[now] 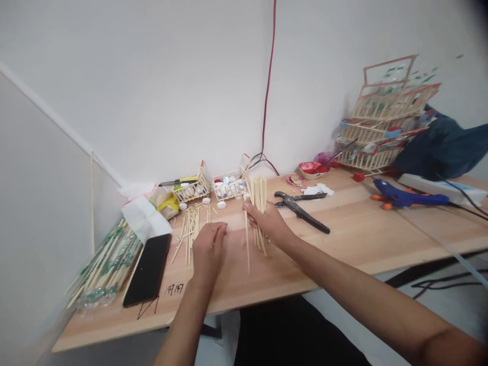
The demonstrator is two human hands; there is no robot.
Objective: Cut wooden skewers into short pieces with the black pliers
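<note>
"Quick, what's your R hand (269, 222) got?"
"Its fingers (250, 209) are clenched round a bundle of sticks (261, 195), just L of the pliers (307, 216), one stick jutting down apart."
"And L hand (207, 249)?"
"Half curled, can't tell if I'm gripping anything. Farther L of pliers, nr loose sticks (188, 239) on the counter (354, 229)."
"Phone (148, 269)?"
"Well L of pliers. Glue gun (404, 195)'s R of 'em."

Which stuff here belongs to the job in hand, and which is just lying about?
Likely in the job:
bundle of thin pale wooden sticks in the right hand
loose pale wooden sticks beside the left hand

Likely just lying about, untouched:
black rectangular phone
blue plastic glue gun
dark metal pliers
</note>
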